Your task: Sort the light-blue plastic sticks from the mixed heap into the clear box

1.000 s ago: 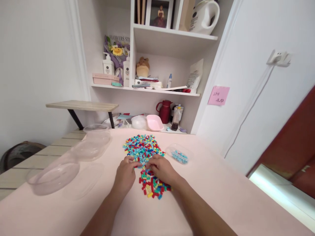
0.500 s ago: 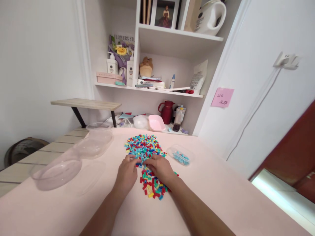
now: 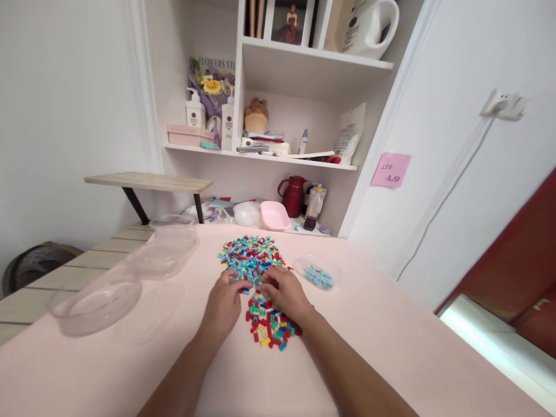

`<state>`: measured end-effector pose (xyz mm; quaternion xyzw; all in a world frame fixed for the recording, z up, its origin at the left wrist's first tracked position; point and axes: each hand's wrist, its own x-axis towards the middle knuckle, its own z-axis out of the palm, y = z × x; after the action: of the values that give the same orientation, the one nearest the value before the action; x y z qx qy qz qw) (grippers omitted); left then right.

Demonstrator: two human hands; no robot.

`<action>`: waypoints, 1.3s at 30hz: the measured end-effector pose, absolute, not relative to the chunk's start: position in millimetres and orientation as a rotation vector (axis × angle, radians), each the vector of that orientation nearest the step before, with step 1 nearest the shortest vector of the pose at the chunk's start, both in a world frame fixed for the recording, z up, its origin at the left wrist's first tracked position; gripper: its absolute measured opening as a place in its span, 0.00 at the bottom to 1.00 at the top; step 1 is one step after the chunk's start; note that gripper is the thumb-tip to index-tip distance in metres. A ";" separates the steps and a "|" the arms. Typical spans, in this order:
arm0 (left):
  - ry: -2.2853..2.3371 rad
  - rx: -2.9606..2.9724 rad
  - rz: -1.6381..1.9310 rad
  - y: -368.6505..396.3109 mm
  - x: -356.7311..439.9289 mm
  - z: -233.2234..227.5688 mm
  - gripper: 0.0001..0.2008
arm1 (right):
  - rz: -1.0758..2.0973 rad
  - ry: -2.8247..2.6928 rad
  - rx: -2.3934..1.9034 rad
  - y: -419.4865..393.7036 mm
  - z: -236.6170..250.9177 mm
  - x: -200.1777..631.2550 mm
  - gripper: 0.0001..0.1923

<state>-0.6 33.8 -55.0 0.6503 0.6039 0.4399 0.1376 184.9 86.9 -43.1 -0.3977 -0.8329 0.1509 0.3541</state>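
Observation:
A heap of small colourful toy bricks [image 3: 249,255] lies on the pink tabletop, with a second, looser pile of bricks [image 3: 268,327] nearer to me. My left hand [image 3: 223,301] rests at the left of the gap between them, thumb and fingers apart beside a few blue bricks. From the right, my right hand [image 3: 286,292] bends its fingers down over the bricks at the same spot; its fingertips are close together, and whatever they hold is too small to make out. Right of the heap, a clear plastic box [image 3: 336,272] contains light blue bricks [image 3: 318,277].
Clear plastic containers [image 3: 102,304] and a thin clear lid [image 3: 150,315] lie at the left. Along the back stand a pink tray [image 3: 275,216], a red jug [image 3: 294,197] and a bottle [image 3: 313,208], under shelves [image 3: 304,162]. A wooden ledge [image 3: 147,181] juts out at the left.
My right hand's fingertips have shifted slightly right, widening the gap to my left hand. My left hand stays almost in place. The whole view has tilted a little.

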 end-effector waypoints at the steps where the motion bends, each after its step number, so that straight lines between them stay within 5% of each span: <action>1: 1.734 1.920 1.246 33.6 -0.1 -55.4 0.23 | 0.406 -2.143 -1.035 88.0 -43.2 185.5 0.02; 13: 1.631 2.023 1.132 28.4 7.7 -48.2 0.22 | 0.399 -2.062 -0.995 89.7 -38.3 194.7 0.03; 19: 1.798 1.890 1.268 30.4 1.4 -47.1 0.18 | 0.197 -1.592 -1.078 99.1 -16.8 239.4 0.11; 24: 1.832 1.897 1.253 34.9 -2.7 -47.4 0.17 | 0.468 -1.215 -1.060 105.9 -12.3 262.9 0.18; 34: 1.843 1.907 1.251 34.9 -0.9 -44.9 0.17 | 0.324 -1.071 -1.139 109.6 -13.4 272.6 0.25; 39: 1.831 1.911 1.246 34.3 -0.3 -48.4 0.18 | 0.309 -1.209 -1.115 109.2 -18.6 263.9 0.19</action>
<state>-0.3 34.3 -48.4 0.6496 0.6221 0.4235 0.1079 263.9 109.2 -18.6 -0.4946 -0.5362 0.1371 0.6701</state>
